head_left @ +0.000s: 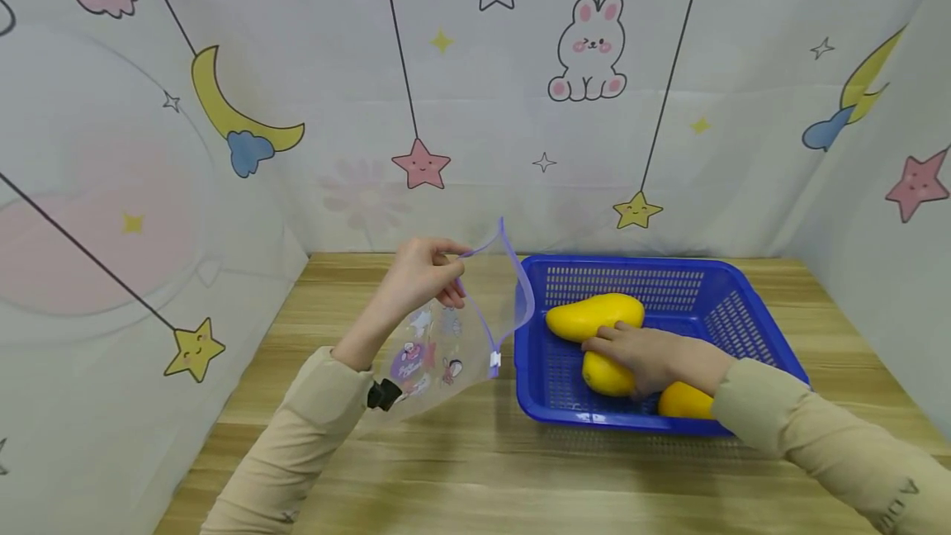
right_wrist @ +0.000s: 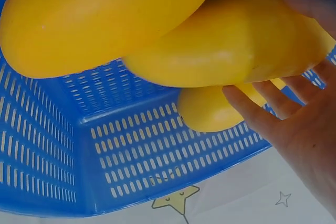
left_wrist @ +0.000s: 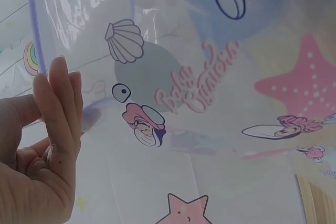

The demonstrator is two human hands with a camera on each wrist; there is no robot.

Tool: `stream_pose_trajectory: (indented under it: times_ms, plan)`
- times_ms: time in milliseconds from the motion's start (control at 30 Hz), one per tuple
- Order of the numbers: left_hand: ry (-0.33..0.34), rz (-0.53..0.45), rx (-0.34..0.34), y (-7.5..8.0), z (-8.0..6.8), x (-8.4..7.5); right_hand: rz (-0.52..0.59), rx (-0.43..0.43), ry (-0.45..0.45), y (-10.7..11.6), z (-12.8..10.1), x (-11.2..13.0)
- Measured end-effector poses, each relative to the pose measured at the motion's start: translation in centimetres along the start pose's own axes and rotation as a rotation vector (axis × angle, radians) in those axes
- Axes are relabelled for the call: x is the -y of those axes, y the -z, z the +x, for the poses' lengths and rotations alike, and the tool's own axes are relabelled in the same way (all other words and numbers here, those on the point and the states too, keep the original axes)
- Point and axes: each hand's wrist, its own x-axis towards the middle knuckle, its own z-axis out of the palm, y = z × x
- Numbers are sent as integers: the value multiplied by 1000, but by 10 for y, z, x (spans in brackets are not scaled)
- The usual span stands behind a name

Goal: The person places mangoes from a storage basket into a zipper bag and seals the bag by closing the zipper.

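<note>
Wooden table (head_left: pixel 475 469), cartoon backdrop (head_left: pixel 475 106), blue basket (head_left: pixel 535 386), mangoes (head_left: pixel 594 314)

The clear shiny plastic bag with cartoon prints (head_left: pixel 446 345) looks smooth. The blue plastic basket with slots (head_left: pixel 691 283) holds smooth glossy yellow mangoes (head_left: pixel 594 314). The light wooden table (head_left: pixel 475 469) looks matt.

Bag (head_left: pixel 446 345) mouth gapes toward 3 o'clock, w/ the basket (head_left: pixel 535 386) rim just beside it, narrow gap btwn. Basket open on top; three mangoes (head_left: pixel 594 314) fill its near half, far half bare. Worktop (head_left: pixel 475 469) free at 6 o'clock. Curtain walls (head_left: pixel 461 89) close 9, 12 and 3 o'clock.
</note>
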Motion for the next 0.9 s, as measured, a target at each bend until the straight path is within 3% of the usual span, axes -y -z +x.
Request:
stream_pose_trajectory:
  times_ms: [600, 900]
  plan:
    - [-3, 8, 6, 0, -1, 0, 212, -191, 86, 2, -11, 4]
    - [4, -2, 4, 1, -1, -5, 275, -252, 55, 4, -14, 12]
